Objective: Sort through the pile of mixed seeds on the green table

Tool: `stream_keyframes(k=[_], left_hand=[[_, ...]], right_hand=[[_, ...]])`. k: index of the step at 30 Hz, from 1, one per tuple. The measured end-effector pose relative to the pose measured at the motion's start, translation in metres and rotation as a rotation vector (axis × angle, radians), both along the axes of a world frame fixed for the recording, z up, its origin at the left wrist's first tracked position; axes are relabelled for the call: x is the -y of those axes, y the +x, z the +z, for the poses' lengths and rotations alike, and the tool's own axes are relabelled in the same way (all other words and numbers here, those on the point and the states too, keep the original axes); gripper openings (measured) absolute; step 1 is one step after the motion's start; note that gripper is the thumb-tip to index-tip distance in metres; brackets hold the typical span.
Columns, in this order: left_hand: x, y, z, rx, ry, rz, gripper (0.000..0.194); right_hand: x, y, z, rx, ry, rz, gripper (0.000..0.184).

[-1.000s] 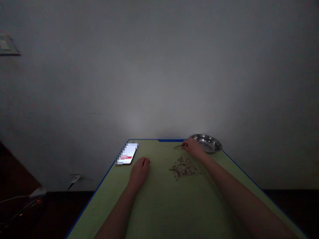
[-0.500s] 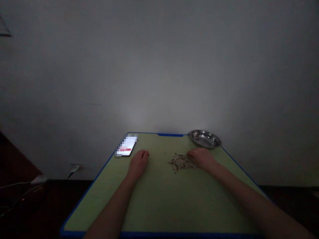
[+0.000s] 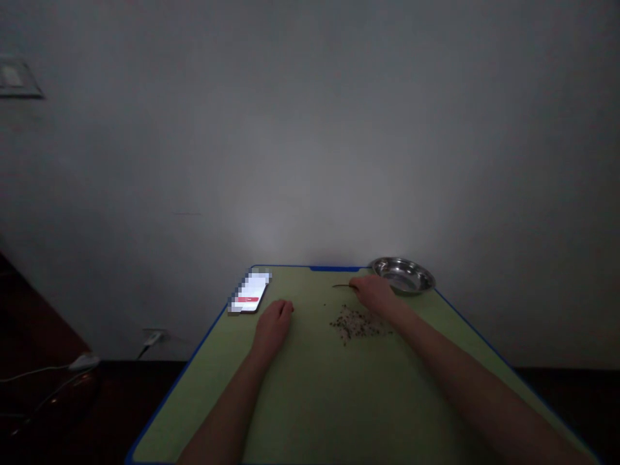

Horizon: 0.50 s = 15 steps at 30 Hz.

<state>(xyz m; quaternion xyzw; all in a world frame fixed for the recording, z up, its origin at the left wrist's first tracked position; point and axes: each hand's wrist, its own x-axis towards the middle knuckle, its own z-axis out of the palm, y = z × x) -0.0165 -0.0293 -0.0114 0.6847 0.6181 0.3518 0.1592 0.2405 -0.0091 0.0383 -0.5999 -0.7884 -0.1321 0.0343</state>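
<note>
My right hand (image 3: 375, 294) is closed on a thin, dark, slightly curved pointed tool (image 3: 341, 285), its tip directed left above the green tabletop. The tool's exact kind is too small to make out. Just below this hand lies a loose patch of mixed pale and dark grains (image 3: 357, 324), spread flat, with a few strays around it. My left hand (image 3: 274, 324) rests on the table left of the grains, fingers curled in, with nothing visible in them. Close to the right hand's far side stands a shiny metal bowl (image 3: 404, 276).
A phone (image 3: 252, 292) with a lit screen lies at the table's far left corner. The green table (image 3: 310, 400) has a blue rim and stands against a grey wall (image 3: 310, 129). Cables and a plug (image 3: 154, 337) are at the lower left, off the table.
My right hand has lifted away from the grains toward the far side and slightly left, so the thin tool now shows. The left hand stays put; the view has tilted up slightly.
</note>
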Motion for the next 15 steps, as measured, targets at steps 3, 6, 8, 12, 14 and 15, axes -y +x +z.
stream_keyframes(k=[3, 6, 8, 12, 14, 15], left_hand=[[0.000, -0.001, 0.001, -0.004, -0.007, -0.006, 0.036], [0.000, 0.000, 0.002, -0.014, -0.009, -0.006, 0.036], [-0.001, 0.000, 0.002, -0.020, -0.012, -0.004, 0.036], [0.000, 0.001, 0.003, -0.015, -0.014, 0.004, 0.035], [0.000, 0.001, 0.002, -0.015, -0.011, -0.005, 0.036], [0.000, 0.001, 0.001, -0.013, -0.007, -0.014, 0.036]], right_hand=[[-0.009, -0.021, -0.006, 0.000, -0.025, 0.054, 0.027], [-0.005, -0.036, -0.010, 0.005, -0.053, 0.141, 0.025], [0.003, -0.040, -0.011, 0.009, -0.078, 0.213, 0.026], [0.019, -0.029, -0.010, 0.017, -0.124, 0.296, 0.025], [0.024, -0.018, -0.010, 0.019, -0.135, 0.308, 0.024], [0.026, -0.012, -0.010, 0.019, -0.139, 0.311, 0.024]])
